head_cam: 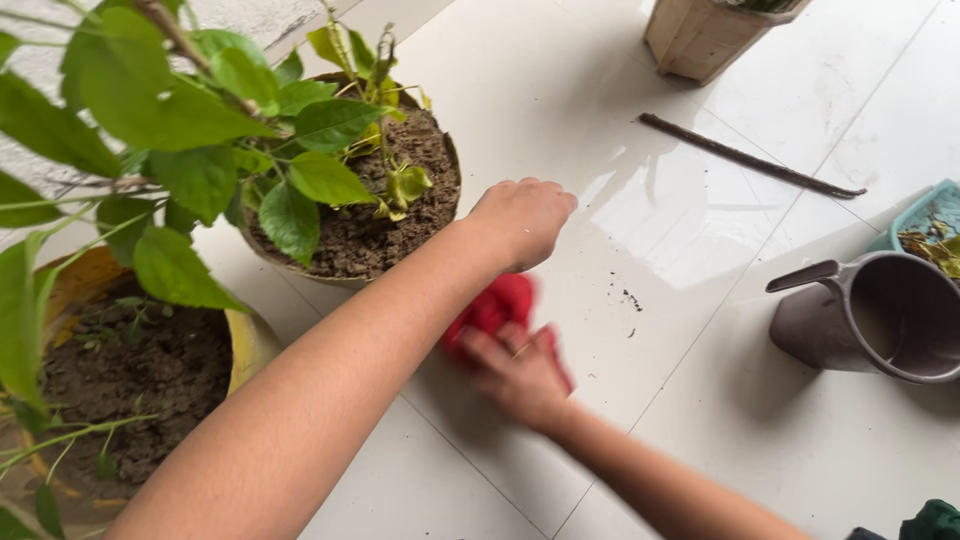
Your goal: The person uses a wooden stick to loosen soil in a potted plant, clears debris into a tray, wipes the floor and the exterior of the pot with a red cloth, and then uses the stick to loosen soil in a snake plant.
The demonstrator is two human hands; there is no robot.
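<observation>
My right hand (pixel 515 372) presses flat on a red cloth (pixel 492 305) that lies on the white tiled floor (pixel 620 130); the hand and the cloth are blurred. My left arm crosses over it from the lower left. My left hand (pixel 522 215) is curled into a fist just right of the brown pot (pixel 452 150) of soil, and nothing shows in it. A leafy green plant (pixel 210 120) grows from that pot. A few crumbs of soil (pixel 632 299) lie on the tile to the right of the cloth.
A yellow pot (pixel 245 340) of soil stands at the lower left. A grey plastic jug (pixel 880 315) lies on its side at the right, with a teal tray (pixel 925 215) of dry leaves behind it. A dark stick (pixel 750 157) and a wooden planter (pixel 705 35) are farther back.
</observation>
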